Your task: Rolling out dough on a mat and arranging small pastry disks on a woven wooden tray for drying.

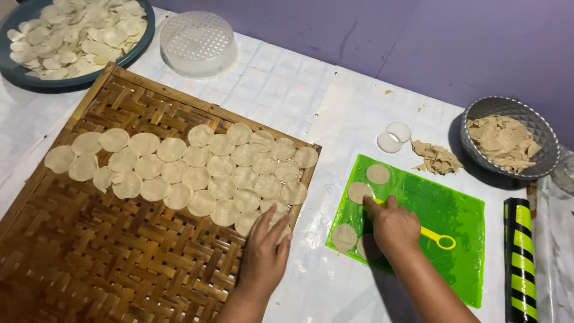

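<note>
Dough discs [197, 173], thin, round, pale: about thirty-odd are lying in overlapping rows across the upper part of the woven bamboo tray [89, 251], whose lower half is showing bare weave, while four more are waiting on the green plastic sheet [442, 209]. Left hand [263, 254], open and flat, is pressing a disc at the row's end by the tray's right edge; right hand [394, 227], forefinger out, is touching a disc [359, 192] on the sheet, over a yellow scoop [439, 239]. Outward on the surface [335, 113]: dough scraps [436, 158], metal bowl [508, 137] of trimmings, striped roller [520, 263], blue dish [24, 75] of dried discs.
</note>
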